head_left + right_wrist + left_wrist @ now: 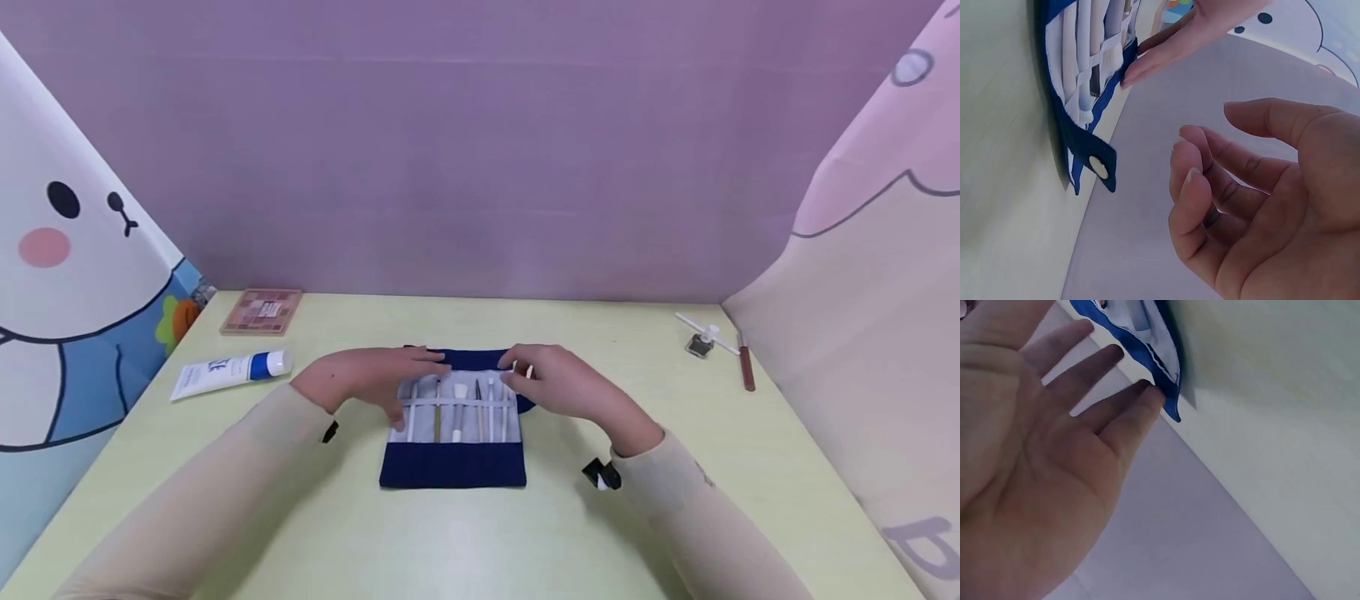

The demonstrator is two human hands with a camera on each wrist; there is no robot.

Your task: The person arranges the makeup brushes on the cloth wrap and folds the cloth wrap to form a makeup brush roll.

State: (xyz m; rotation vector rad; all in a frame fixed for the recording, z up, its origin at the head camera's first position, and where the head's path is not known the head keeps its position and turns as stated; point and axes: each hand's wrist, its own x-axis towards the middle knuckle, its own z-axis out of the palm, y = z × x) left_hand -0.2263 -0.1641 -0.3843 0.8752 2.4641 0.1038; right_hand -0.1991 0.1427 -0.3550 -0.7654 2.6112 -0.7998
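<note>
A navy and grey fabric brush roll (453,465) lies spread out on the table, with several slim brushes (459,408) tucked under its elastic band. My left hand (371,379) is over its left side, fingers extended; in the left wrist view the fingertips (1155,397) reach the navy edge, though contact is hard to tell. At the upper right corner hovers my right hand (555,379), its fingers loosely bent and nothing between them. In the right wrist view a navy strap with a pale snap button (1099,166) sticks out from the roll, apart from that hand.
To the left are a white tube with a blue band (225,373) and a pinkish palette (262,312). On the right lie a small dark bottle (701,343), a white stick (686,321) and a brown-handled tool (746,368). A purple backdrop (465,167) rises behind the table.
</note>
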